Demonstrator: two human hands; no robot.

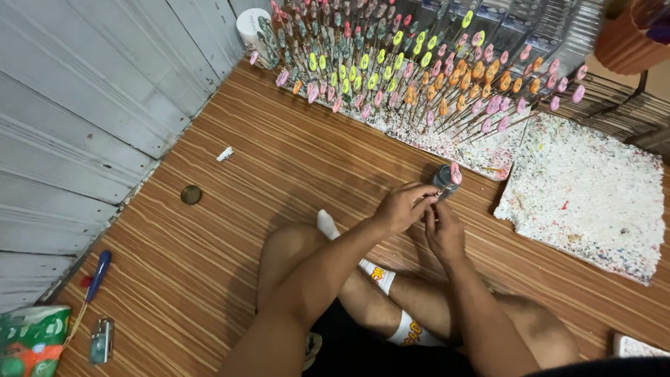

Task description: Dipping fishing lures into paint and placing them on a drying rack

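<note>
My left hand (405, 204) and my right hand (444, 230) meet in front of my crossed legs. Together they pinch a thin stick tipped with a small pink piece (456, 173). The tip sits over a small dark jar (444, 180) standing on the wooden floor. Which fingers carry the stick's weight is hard to tell. Beyond the jar, a white foam board (447, 143) holds several rows of sticks with green, yellow, orange and pink painted tips (412, 70).
A second paint-speckled foam board (586, 188) lies at the right. On the striped wooden floor (279, 160) are a round lid (190, 194), a white scrap (225, 154), a blue-handled tool (98, 274), a lighter (102, 340) and a green packet (31, 342). A white panelled wall (84, 105) runs along the left.
</note>
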